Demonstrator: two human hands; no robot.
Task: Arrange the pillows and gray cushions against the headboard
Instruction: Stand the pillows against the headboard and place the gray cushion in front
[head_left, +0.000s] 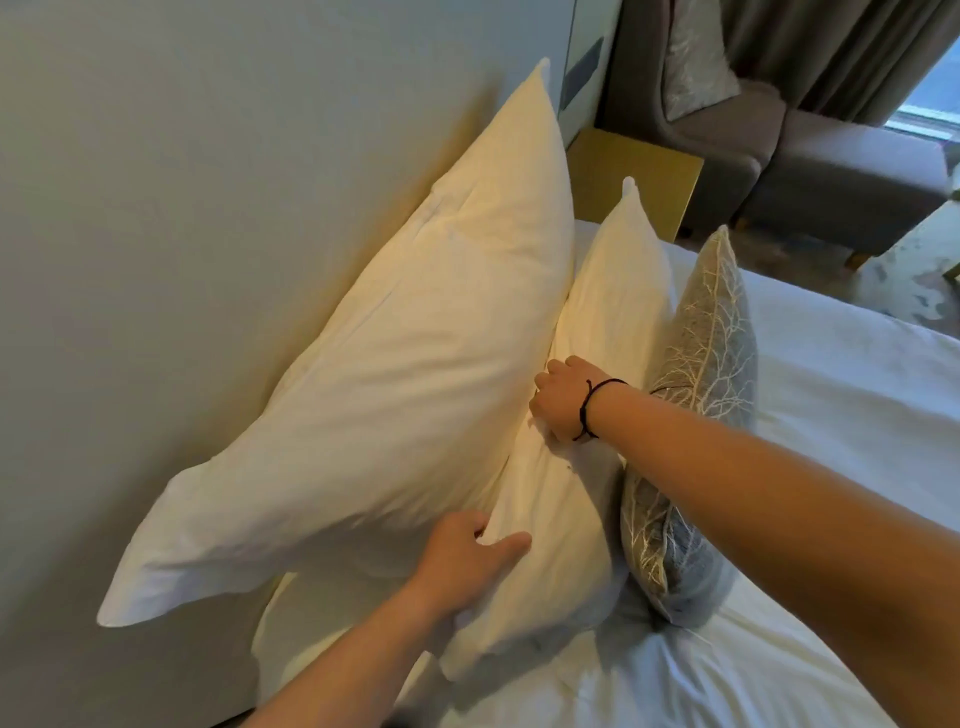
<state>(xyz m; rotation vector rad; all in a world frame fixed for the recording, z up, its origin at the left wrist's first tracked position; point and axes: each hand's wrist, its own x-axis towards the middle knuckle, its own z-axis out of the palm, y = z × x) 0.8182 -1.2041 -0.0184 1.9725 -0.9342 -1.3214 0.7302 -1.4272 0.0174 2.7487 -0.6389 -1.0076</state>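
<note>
A large white pillow (405, 364) leans upright against the pale headboard (182, 234). In front of it stands a second white pillow (597, 332), and a gray cushion (696, 374) with a pale branch pattern leans on that one. My left hand (470, 558) rests on the near lower part of the second pillow, fingers tucked into the gap between the two pillows. My right hand (563, 397), with a black cord at the wrist, grips the second pillow's top edge; its fingertips are hidden in the fabric. My right forearm crosses over the cushion.
White bed sheet (831, 415) spreads to the right. A yellow bedside table (634, 176) stands past the pillows. Beyond it are a gray armchair (753, 135) holding a light patterned cushion, a gray footstool (852, 176) and curtains by a window.
</note>
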